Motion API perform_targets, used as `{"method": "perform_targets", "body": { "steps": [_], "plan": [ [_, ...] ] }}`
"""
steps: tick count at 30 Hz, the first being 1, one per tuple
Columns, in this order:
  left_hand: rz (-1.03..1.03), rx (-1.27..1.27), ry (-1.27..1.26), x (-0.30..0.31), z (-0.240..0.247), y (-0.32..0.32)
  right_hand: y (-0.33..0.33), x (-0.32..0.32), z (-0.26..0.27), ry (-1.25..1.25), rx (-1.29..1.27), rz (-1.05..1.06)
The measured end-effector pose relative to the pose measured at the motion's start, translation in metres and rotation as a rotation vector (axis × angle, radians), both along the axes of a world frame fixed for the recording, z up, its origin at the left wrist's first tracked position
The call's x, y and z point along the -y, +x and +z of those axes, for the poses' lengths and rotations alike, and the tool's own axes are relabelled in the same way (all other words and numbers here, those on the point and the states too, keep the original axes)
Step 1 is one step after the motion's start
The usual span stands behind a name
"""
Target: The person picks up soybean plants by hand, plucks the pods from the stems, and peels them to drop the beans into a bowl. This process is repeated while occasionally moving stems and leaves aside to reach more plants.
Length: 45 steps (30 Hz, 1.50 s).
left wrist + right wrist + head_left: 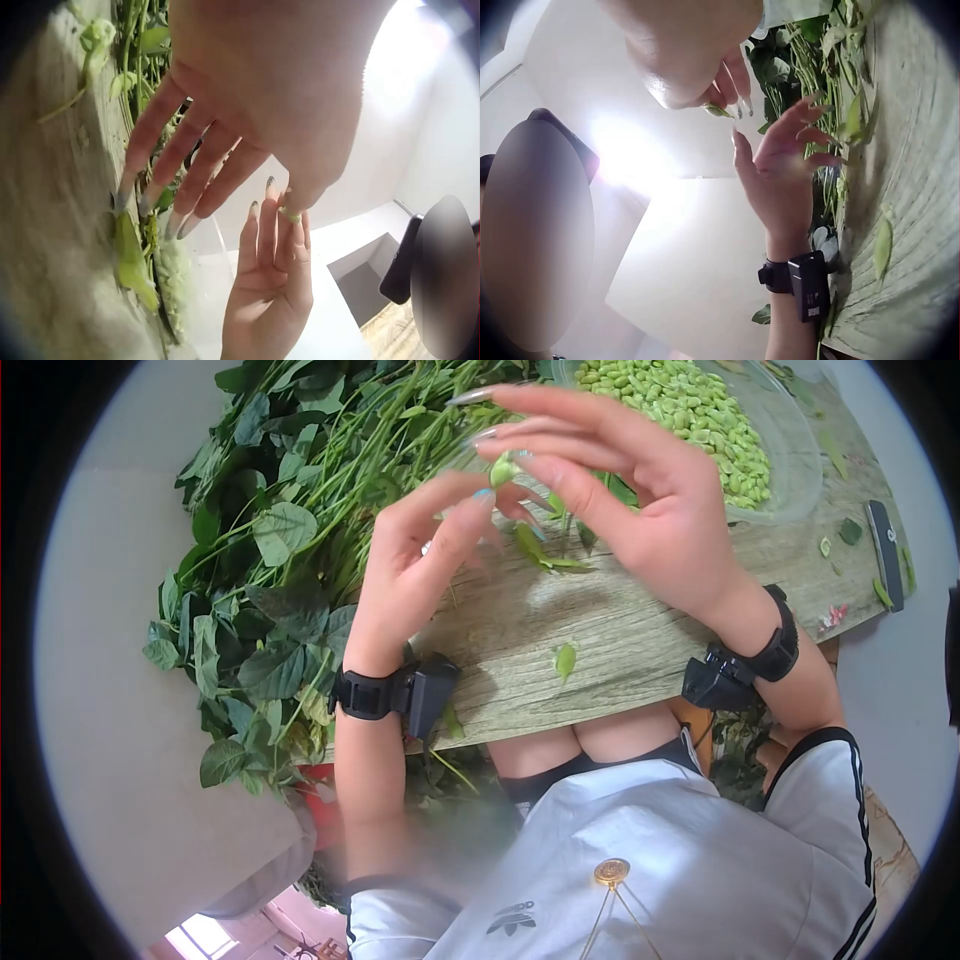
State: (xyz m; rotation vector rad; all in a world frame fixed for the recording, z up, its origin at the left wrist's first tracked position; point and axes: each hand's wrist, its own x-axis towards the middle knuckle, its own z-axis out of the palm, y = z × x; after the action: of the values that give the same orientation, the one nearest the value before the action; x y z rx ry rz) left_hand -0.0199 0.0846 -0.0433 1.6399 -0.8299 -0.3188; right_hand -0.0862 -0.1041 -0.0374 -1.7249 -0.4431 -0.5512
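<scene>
A small green bean pod (pixel 503 468) is held above the table between the thumb and fingers of my right hand (pixel 645 495). In the right wrist view the same pod (pixel 718 111) pokes out from the right fingertips. My left hand (pixel 425 555) is raised close by, its thumb tip right at the pod. The left hand (pixel 784 176) has its fingers spread and extended, the palm facing the right hand. Beneath both hands, a split green pod (pixel 545 555) lies on the wood-grain table (pixel 500 635).
Leafy bean stalks (pixel 285 535) are heaped along the left side. A clear plastic bowl (pixel 795 495) of shelled green beans (pixel 705 420) stands at the back right. One loose pod (pixel 565 660) lies near the front edge, and a dark flat object (pixel 884 555) at the right edge.
</scene>
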Motion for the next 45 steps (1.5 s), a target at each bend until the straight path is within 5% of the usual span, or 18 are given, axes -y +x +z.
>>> {"method": "perform_targets", "body": {
  "steps": [7, 20, 35, 37, 44, 45],
  "plan": [
    [-0.102, -0.220, -0.132, -0.005, -0.004, 0.003, 0.005, -0.001, -0.008, -0.356, 0.267, -0.126],
    [0.033, 0.084, -0.054, -0.004, -0.009, -0.005, 0.010, -0.010, -0.020, -0.288, 0.416, -0.195],
    [0.100, 0.163, 0.008, 0.001, 0.000, -0.019, -0.004, -0.001, 0.003, -0.029, -0.208, 0.039],
    [0.078, 0.232, 0.032, 0.000, 0.001, -0.018, -0.005, -0.002, 0.004, 0.212, -0.366, 0.155],
    [0.003, 0.114, 0.014, -0.003, 0.001, -0.020, -0.006, -0.008, 0.002, 0.228, -0.268, 0.071],
    [0.001, 0.096, 0.007, -0.002, 0.001, -0.021, -0.005, -0.007, 0.001, 0.020, -0.076, -0.021]
  ]
}}
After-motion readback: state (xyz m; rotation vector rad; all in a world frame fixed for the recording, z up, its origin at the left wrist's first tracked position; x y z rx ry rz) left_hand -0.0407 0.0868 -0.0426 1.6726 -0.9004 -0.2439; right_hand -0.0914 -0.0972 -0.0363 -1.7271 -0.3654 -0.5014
